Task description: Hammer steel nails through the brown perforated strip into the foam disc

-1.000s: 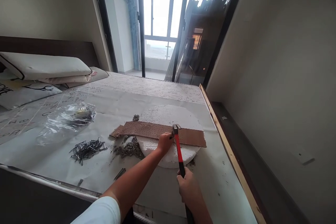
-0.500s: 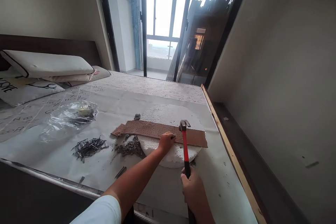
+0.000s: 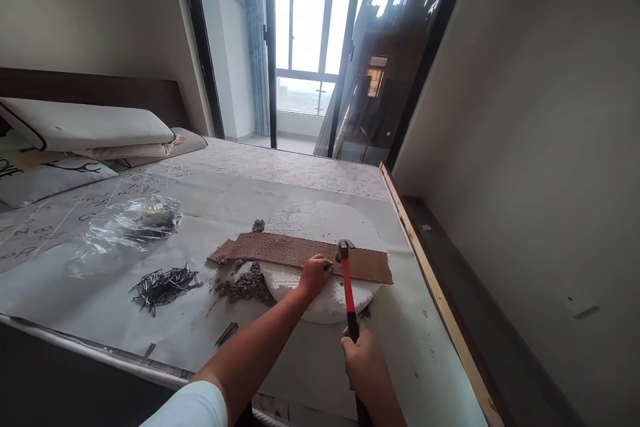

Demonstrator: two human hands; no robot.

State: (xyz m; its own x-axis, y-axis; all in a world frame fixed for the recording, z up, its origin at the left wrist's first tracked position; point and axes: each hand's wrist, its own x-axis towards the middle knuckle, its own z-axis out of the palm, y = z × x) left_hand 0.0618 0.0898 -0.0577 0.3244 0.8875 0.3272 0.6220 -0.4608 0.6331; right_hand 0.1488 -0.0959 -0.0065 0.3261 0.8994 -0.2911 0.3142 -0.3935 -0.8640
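My right hand (image 3: 367, 361) grips the black lower handle of a claw hammer (image 3: 349, 285) with a red shaft. Its metal head is low over a brown perforated board (image 3: 280, 249), just right of my left fingertips. My left hand (image 3: 316, 275) is closed in a pinch at the board's near edge, on what looks like a nail, mostly hidden by the fingers. Rows of small holes cover the board's left and middle; its right end is plain. Beneath it lies a round white foam disc (image 3: 305, 213).
A pile of nails (image 3: 165, 287) and a clear plastic bag (image 3: 130, 223) lie left on the covered bed. Grey crumbs (image 3: 247, 285) sit beside the disc, with a few nails (image 3: 227, 333) nearer. Pillows (image 3: 95, 123) are far left; a wooden strip (image 3: 435, 280) edges the right.
The hammer head has come down slightly toward the board beside my left hand. My left hand stays pinched at the same place on the board. The whole view has shifted a little.
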